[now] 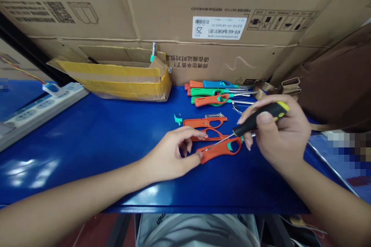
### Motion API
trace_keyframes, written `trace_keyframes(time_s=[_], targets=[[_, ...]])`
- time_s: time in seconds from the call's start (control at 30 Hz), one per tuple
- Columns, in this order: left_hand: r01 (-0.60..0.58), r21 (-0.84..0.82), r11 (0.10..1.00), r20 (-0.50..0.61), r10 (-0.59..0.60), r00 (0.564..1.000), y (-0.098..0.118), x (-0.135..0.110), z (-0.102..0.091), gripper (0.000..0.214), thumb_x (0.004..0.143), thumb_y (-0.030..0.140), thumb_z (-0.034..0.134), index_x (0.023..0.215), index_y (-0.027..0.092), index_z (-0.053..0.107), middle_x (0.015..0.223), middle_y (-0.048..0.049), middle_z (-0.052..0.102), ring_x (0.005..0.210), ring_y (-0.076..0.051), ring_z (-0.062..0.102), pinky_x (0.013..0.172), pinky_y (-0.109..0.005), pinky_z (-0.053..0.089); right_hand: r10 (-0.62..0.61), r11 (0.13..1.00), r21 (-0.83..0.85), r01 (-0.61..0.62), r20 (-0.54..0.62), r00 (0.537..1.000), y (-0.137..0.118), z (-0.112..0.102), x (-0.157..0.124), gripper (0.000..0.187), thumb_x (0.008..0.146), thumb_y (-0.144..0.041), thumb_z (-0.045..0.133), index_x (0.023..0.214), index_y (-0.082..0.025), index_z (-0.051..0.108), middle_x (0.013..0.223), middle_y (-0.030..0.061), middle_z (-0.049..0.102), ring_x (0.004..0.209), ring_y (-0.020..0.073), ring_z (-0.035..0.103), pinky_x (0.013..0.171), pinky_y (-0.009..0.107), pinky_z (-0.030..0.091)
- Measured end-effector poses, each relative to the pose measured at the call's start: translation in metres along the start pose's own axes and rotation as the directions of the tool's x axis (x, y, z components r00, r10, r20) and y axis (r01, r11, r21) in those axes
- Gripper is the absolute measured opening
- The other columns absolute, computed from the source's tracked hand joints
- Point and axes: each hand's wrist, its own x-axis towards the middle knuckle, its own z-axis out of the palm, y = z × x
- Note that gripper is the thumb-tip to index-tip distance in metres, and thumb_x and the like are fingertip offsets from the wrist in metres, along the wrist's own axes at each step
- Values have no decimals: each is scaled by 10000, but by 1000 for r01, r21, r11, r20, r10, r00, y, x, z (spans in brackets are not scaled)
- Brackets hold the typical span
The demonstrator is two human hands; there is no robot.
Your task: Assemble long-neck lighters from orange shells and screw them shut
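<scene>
My right hand is closed around a black and yellow screwdriver. The screwdriver's thin shaft slants down to the left, its tip at the handle of an orange long-nosed lighter with a green trigger. My left hand rests at that lighter's left end, thumb against it and fingers curled over. Under its fingertips shows part of an orange half shell. Just behind lies another orange half shell with a clear and metal piece at its edge. A small loose green trigger sits to its left.
Several long-nosed lighters in orange, green and blue are piled at the back. A yellow-taped cardboard box stands behind on the left, a white power strip farther left. A big carton walls off the blue table.
</scene>
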Motion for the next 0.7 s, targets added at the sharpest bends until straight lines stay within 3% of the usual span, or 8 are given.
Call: trace_keyframes(time_s=[0.1, 0.23, 0.7], targets=[[-200, 222, 954, 56, 193, 980, -3, -5, 2, 525, 770, 157, 708, 1291, 173, 655, 1145, -78, 695, 874, -167, 619, 813, -314, 551, 13, 1000, -14, -12, 78, 997, -2, 4, -4, 118, 931, -232, 687, 1043, -263, 664, 818, -8, 702, 388, 103, 595, 287, 237, 461], [-235, 299, 925, 112, 211, 971, -10, -6, 6, 566, 801, 216, 735, 1350, 193, 599, 1292, -99, 649, 1142, -240, 637, 1023, -386, 524, 23, 1000, -15, -21, 133, 991, -4, 7, -7, 138, 922, -229, 696, 1045, -277, 655, 812, -15, 705, 389, 101, 591, 293, 235, 461], [-241, 294, 925, 176, 196, 965, -15, -4, 7, 421, 861, 211, 708, 1275, 193, 632, 1247, -106, 682, 1148, -247, 659, 1018, -364, 520, -19, 997, -75, 38, 233, 972, -1, 4, -9, 201, 910, -261, 708, 1092, -315, 641, 822, 4, 721, 394, 122, 577, 327, 268, 486]])
